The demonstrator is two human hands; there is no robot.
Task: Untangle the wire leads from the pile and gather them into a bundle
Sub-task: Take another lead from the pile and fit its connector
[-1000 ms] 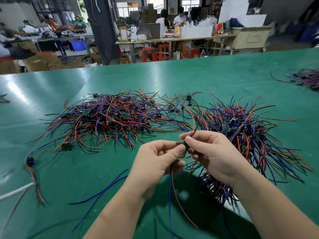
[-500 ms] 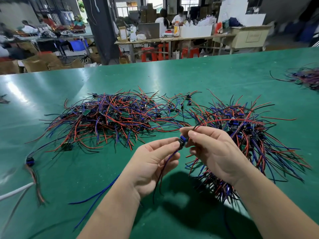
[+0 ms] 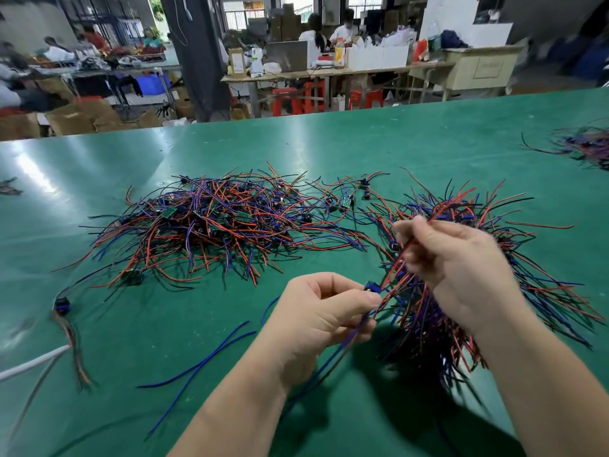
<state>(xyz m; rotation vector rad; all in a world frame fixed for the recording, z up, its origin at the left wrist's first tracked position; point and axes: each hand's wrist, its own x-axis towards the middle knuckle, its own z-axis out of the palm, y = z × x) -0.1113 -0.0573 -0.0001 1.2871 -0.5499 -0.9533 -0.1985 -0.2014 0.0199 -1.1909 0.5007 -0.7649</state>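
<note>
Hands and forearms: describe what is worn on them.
Nothing worn shows. The left hand and right hand are bare: no gloves, rings or watch. The left forearm and right forearm are bare too, with no sleeve in view.

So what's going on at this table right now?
A person is sorting wire leads on a green table. The left hand pinches one lead by its small blue connector, and a blue wire hangs below the fingers. The right hand, slightly blurred, grips a red wire that runs toward that connector, above the spread heap on the right. The big tangled pile lies untouched to the left.
</note>
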